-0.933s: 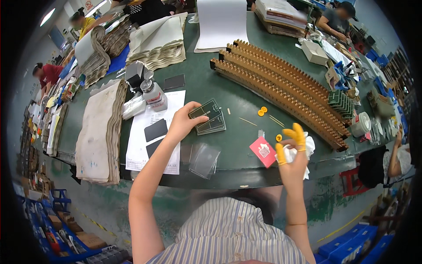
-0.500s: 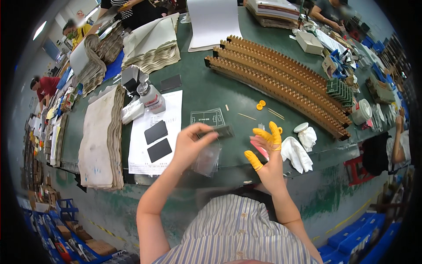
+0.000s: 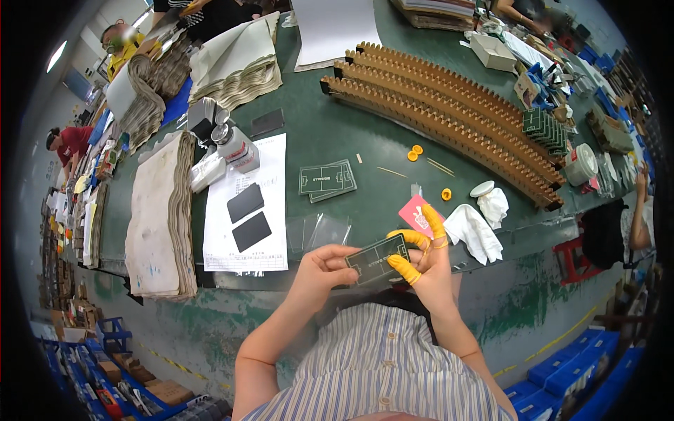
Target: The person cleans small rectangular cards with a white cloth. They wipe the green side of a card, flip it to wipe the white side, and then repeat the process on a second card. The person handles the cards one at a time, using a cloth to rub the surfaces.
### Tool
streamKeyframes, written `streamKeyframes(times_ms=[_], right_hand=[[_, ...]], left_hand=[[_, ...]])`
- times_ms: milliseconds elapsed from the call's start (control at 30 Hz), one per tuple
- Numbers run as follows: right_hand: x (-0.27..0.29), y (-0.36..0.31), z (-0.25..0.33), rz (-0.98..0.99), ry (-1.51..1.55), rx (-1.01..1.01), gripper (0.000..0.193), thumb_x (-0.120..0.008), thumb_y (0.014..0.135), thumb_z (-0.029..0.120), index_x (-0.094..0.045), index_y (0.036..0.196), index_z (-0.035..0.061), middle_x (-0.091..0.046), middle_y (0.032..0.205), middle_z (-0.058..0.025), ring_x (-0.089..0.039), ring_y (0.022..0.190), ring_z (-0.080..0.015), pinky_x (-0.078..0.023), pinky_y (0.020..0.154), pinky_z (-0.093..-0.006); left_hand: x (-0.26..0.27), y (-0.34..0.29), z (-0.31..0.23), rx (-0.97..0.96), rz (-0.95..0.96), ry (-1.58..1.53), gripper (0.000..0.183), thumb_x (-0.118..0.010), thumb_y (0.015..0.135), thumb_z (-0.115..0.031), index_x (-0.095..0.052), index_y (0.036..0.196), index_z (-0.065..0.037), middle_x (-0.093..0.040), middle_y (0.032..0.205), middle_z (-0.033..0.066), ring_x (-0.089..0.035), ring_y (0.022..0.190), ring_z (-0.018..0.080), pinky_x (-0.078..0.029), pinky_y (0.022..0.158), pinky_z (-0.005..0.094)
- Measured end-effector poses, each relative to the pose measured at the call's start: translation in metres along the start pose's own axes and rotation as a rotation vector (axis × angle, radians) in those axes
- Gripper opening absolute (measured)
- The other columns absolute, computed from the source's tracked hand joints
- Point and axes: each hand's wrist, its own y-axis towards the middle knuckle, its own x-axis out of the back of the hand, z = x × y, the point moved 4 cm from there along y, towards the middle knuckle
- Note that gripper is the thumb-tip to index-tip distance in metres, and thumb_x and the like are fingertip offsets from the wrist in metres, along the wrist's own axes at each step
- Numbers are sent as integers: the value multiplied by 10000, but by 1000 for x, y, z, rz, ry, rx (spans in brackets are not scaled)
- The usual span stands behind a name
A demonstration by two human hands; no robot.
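Close to my body, both hands hold a dark green rectangular plate (image 3: 373, 260) printed with pale sports-field lines, tilted up off the table. Its left end is pinched by my left hand (image 3: 317, 278), which is bare. My right hand (image 3: 437, 275), with yellow finger cots on the thumb and some fingers, is closed on the right end, thumb on the face. Beyond them, matching green plates (image 3: 326, 179) overlap on the table. Clear plastic sleeves (image 3: 319, 230) lie just past my left hand, and a pink card (image 3: 415, 215) is beyond my right fingers.
Slotted wooden racks (image 3: 442, 119) stretch across the back right, with green plates (image 3: 545, 130) standing at one end. A white cloth (image 3: 472, 231) and loose finger cots (image 3: 414, 153) lie right. Leftward are two black cards (image 3: 251, 232) on paper (image 3: 275, 203), a bottle (image 3: 241, 156) and stacked sheets (image 3: 158, 217).
My left hand has brought the plate from over the overlapping plates toward my body. My right hand, open before, has closed on its right end.
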Motion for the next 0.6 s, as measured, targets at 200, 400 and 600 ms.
streamKeyframes(times_ms=[200, 400, 600], right_hand=[[7, 1, -3, -91, 54, 14, 761, -562, 866, -52, -127, 1453, 160, -498, 1234, -200, -621, 921, -139, -518, 746, -221], [29, -1, -6, -268, -14, 62, 754, -556, 878, -40, -116, 1455, 161, -539, 1188, -176, -633, 886, -119, -518, 707, -199], [36, -7, 5, -330, -13, 149, 771, -560, 872, -51, -103, 1458, 154, -519, 1198, -196, -638, 890, -137, -522, 755, -230]], left_hand=[[-30, -5, -22, -132, -214, -2, 479, -537, 898, -13, -394, 1355, -8, -649, 1040, 157, -652, 888, 173, -543, 781, 283], [-18, -8, -30, -270, -354, 210, 404, -489, 922, -12, -427, 1322, -8, -638, 1064, 181, -654, 921, 211, -542, 762, 295], [23, -3, -46, -463, -655, 1156, 344, -518, 873, 16, -512, 1217, 10, -595, 1172, 144, -614, 961, 215, -470, 806, 320]])
